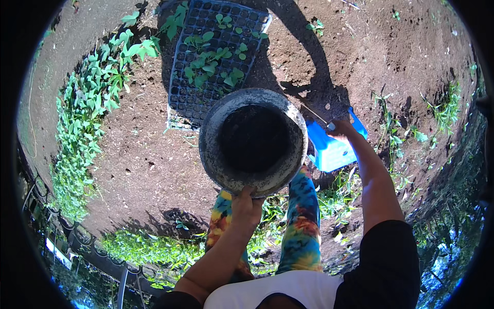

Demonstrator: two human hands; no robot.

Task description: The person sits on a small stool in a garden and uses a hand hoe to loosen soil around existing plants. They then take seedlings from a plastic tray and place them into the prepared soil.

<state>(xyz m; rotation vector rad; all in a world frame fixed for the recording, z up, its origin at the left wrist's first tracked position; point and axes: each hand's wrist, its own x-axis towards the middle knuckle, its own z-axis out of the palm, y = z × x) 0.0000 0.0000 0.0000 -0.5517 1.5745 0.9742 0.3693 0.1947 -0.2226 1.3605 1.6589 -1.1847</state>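
Observation:
My left hand is closed on the near rim of a wide, round, grey basin. The basin's inside is dark and in shadow, so I cannot make out what lies in it. On the right, my right hand is closed round a thin, stick-like handle that slants up to the left. Its far end merges into shadow, so the kind of tool is unclear. Just beneath that hand is a blue, cut-open plastic container on the soil.
A black seedling tray with several green seedlings lies beyond the basin, partly covered by it. Leafy plants line the left side. Weeds grow at the right, and low greenery runs near my legs.

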